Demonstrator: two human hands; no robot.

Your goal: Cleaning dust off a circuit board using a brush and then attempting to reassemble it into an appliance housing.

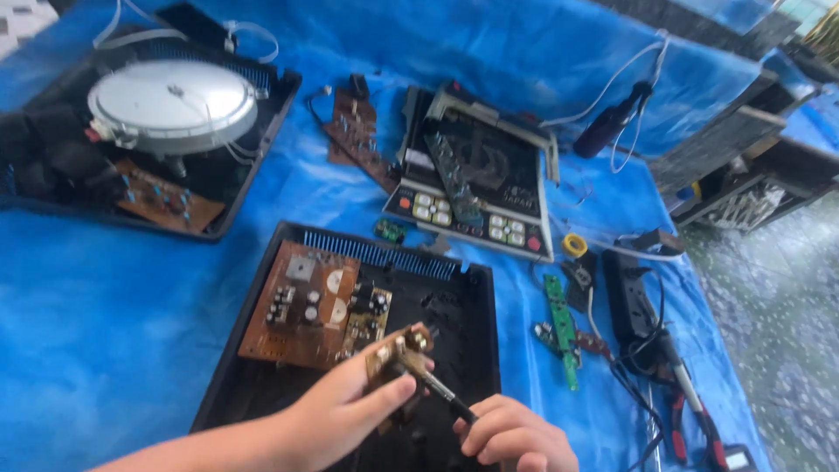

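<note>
My left hand [345, 411] grips a small brown circuit board [398, 351] and holds it tilted above an open black plastic housing [472, 350]. My right hand [516, 434] is closed on a thin tool with a black handle [447, 396]; its metal tip touches the small board. Inside the housing, at its left, lies a larger brown circuit board [301, 306] with white round parts and dark components.
A second black housing with a silver round coil plate [170, 105] sits at far left. A black control panel with buttons [472, 179] lies behind. A green strip board [559, 328], yellow tape roll [574, 245], black power strip [629, 301], red-handled pliers [690, 419] and cables lie at right on the blue sheet [105, 315].
</note>
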